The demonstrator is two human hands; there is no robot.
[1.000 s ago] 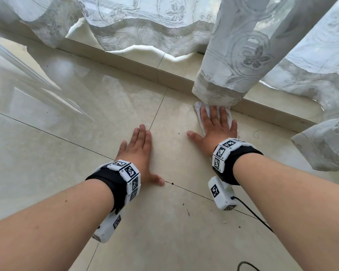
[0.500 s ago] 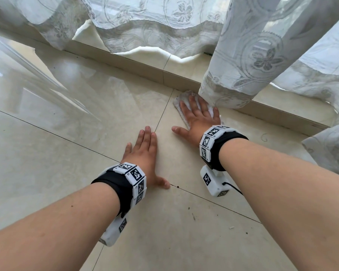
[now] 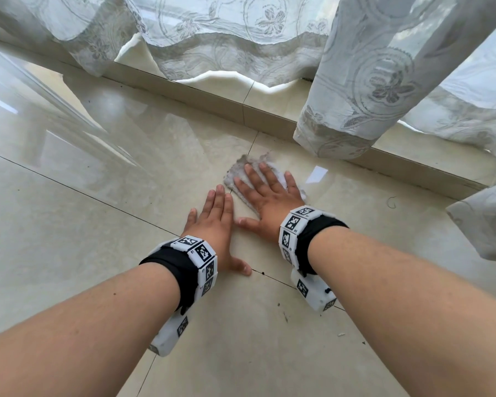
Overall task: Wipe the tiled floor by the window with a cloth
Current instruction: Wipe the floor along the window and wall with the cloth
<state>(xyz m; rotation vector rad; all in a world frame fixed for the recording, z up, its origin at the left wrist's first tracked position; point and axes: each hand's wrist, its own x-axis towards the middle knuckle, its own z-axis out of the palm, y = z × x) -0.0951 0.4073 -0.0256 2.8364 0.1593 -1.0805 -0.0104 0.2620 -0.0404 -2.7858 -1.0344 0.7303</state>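
Change, right hand: since 0.5 s ago the right hand (image 3: 265,202) has drawn the cloth (image 3: 236,174) back from the ledge (image 3: 269,116) and out from under the curtain (image 3: 355,81) hem, toward the left hand (image 3: 214,224).
Change, gap: the 2 hands were apart then; now the right thumb lies just beside the left hand's fingers.
Change, left hand: it has stayed flat on the floor (image 3: 98,224), with the thumb by the same tile joint.
Right hand state: flat and spread, 4 fingers straight on the cloth, palm pressing down, nothing gripped.
Left hand state: flat, fingers straight and together, thumb out to the side, holding nothing.
Cloth: pale grey and ragged-edged, under the right hand's fingers and palm; its edges show beyond the fingertips and on both sides of that hand.
Cloth to left hand: just ahead and to the right of the left fingertips; whether they touch cannot be told.
Cloth to curtain: apart from the hem, bare floor between.
Wrists: 1 marker band (image 3: 195,259) on each.
Behind the right hand: a few dark specks (image 3: 284,316) on the floor.
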